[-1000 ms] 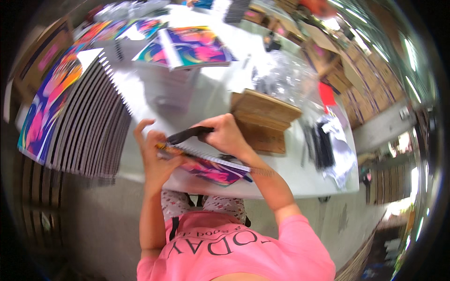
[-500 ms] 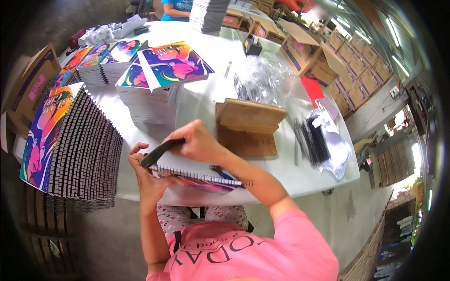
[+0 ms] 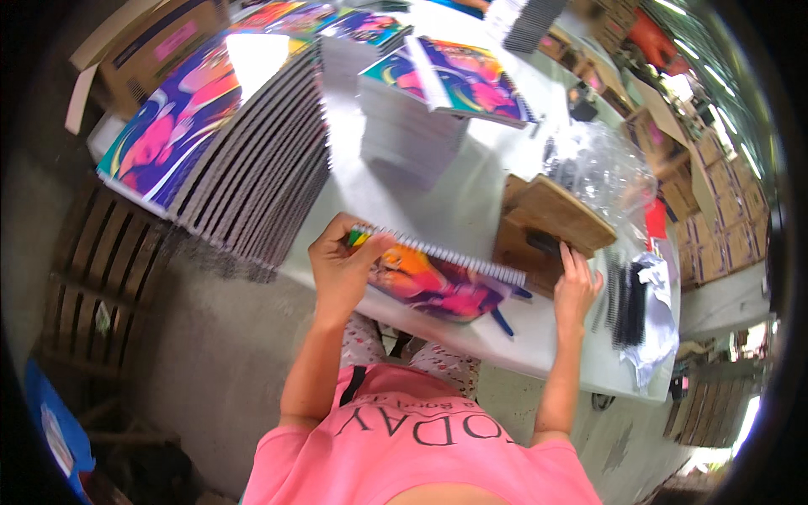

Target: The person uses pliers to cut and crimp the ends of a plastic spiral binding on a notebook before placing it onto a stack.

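Observation:
My left hand (image 3: 343,268) pinches the left end of a spiral notebook (image 3: 438,282) with a colourful cover, held tilted over the table's near edge with its coil up. To the right, my right hand (image 3: 577,286) has its fingers stretched apart at the wooden stand (image 3: 562,210). Its fingertips are by a dark, blurred tool (image 3: 544,243) resting on the stand's base; whether they touch it is unclear. Blue-handled pliers (image 3: 502,321) lie partly hidden beneath the notebook.
A tall stack of spiral notebooks (image 3: 252,160) stands at left, near an open carton (image 3: 168,50). Behind sits a pile of unbound books (image 3: 408,143). Clear plastic wrap (image 3: 602,168) and black coils (image 3: 627,303) on white paper lie right. Cartons (image 3: 724,185) are stacked beyond.
My right hand has moved from the notebook's left end to the wooden stand, taking the dark tool there. My left hand keeps the notebook, its cover now facing up more. The view has shifted left.

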`<state>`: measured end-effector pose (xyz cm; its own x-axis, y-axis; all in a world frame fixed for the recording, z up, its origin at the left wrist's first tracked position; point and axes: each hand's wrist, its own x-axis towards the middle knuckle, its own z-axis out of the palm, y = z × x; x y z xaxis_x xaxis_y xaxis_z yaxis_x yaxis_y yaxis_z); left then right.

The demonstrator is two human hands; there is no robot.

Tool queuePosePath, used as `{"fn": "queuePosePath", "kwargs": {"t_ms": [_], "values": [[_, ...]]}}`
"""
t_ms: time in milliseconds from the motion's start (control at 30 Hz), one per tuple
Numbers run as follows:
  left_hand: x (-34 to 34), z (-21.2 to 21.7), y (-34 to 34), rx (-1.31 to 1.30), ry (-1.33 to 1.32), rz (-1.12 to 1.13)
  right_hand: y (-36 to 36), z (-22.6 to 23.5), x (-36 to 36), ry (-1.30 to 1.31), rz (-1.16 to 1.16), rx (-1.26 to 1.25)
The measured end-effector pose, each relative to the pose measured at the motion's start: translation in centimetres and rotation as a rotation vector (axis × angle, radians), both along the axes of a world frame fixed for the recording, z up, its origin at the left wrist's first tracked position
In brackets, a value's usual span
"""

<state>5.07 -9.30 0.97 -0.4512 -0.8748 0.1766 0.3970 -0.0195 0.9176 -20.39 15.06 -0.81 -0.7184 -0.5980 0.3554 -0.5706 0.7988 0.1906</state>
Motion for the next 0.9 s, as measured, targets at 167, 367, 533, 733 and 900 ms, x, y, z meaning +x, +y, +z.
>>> {"fn": "queuePosePath", "kwargs": {"t_ms": [167, 367, 533, 733, 900], "values": [[1.3, 1.3, 1.2, -0.21, -0.008, 0.205, -0.4, -0.7, 4.0, -0.144, 0.086, -0.045], [0.9, 0.4, 1.3, -0.564, -0.172, 0.4, -1.9, -4.0, 9.0, -0.383, 0.321, -0.05], [1.1, 1.1, 1.3, -0.692, -0.208, 0.494, -1.1, -6.2, 9.0, -0.353, 0.317, -0.15], [0.7, 0.6, 1.8, -0.754, -0.141, 0.512, -4.5, -0.3, 13.5, -0.657, 0.531, -0.572], [0.7, -0.1, 1.8, -0.893, -0.136, 0.568, -7.8, 7.1, 17.1, -0.581, 0.878, -0.661]]}}
